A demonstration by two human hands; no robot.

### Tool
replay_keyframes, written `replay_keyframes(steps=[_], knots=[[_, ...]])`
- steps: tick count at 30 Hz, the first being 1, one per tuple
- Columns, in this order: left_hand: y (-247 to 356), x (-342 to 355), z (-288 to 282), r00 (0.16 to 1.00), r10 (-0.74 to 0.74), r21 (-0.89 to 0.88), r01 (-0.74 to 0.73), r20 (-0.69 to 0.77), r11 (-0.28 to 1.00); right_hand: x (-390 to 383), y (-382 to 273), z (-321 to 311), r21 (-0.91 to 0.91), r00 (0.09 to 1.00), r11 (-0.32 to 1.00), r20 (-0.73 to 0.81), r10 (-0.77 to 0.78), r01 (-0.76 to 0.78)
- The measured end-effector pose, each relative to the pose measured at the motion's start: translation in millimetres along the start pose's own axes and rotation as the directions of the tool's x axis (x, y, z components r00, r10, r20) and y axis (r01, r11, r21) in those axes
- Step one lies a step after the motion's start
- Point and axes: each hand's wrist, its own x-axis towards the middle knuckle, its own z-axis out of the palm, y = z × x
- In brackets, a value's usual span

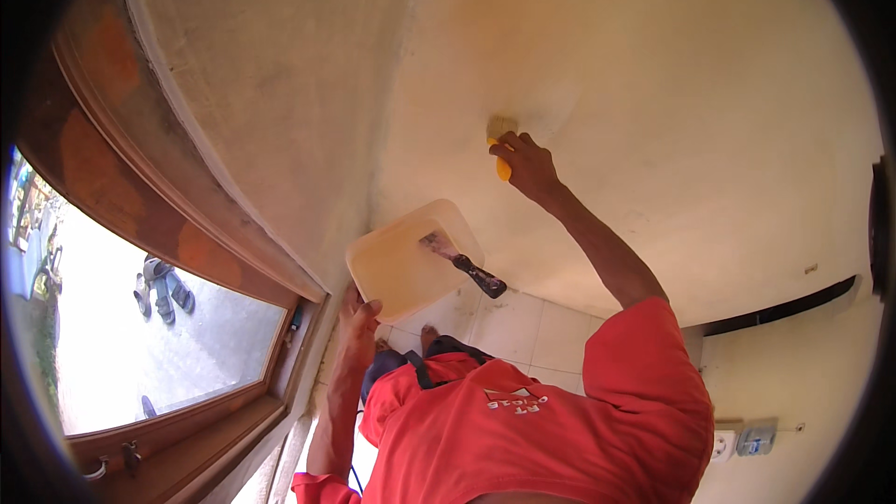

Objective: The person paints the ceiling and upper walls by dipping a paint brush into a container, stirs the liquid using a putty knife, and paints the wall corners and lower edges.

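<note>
My right hand (528,166) is closed round the yellow handle of a flat paintbrush (501,127), reaching up and forward. The pale bristles are at the cream wall (597,159), beside a lighter patch; whether they press on it I cannot tell. Lower and to the left, my left hand (362,315) grips the near corner of a shallow cream plastic tub (385,266), thumb over its rim. A scraper (478,274) with a black, paint-stained handle rests across the tub, its blade inside and its handle sticking out over the right rim.
A wooden-framed window (196,217) opens at the left, with sandals (163,289) on the ground outside. Below the tub are floor tiles (509,322) and my feet. A dark slot (779,310), a white socket (721,446) and a small clear box (756,439) are on the right.
</note>
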Motion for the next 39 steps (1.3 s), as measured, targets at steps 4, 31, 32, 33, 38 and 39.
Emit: replay_keyframes(steps=[4,31,32,33,38,39], knots=[[3,-1,7,0.999,0.000,-0.034,-0.002,-0.037,0.999,9,-11,-60,0.607,0.947,0.743,0.052,0.316,-0.281],[14,0,3,0.993,0.017,0.016,-0.018,0.113,1.000,-32,-126,-150,0.893,0.885,0.004,0.446,0.132,-0.451],[17,-4,8,0.993,0.017,0.020,-0.019,0.115,1.000,-38,-121,-151,0.862,0.855,-0.178,0.499,0.142,-0.474],[22,-6,14,0.992,0.023,-0.022,-0.020,0.121,1.000,-44,-120,-152,0.863,0.855,-0.181,0.497,0.145,-0.471],[28,-9,11,0.991,0.019,-0.002,-0.019,0.130,1.000,-61,-110,-149,0.722,0.762,-0.567,0.604,0.233,-0.398],[33,-11,18,0.989,0.030,-0.040,-0.024,0.144,0.999,-63,-106,-148,0.674,0.747,-0.636,0.626,0.224,-0.375]])
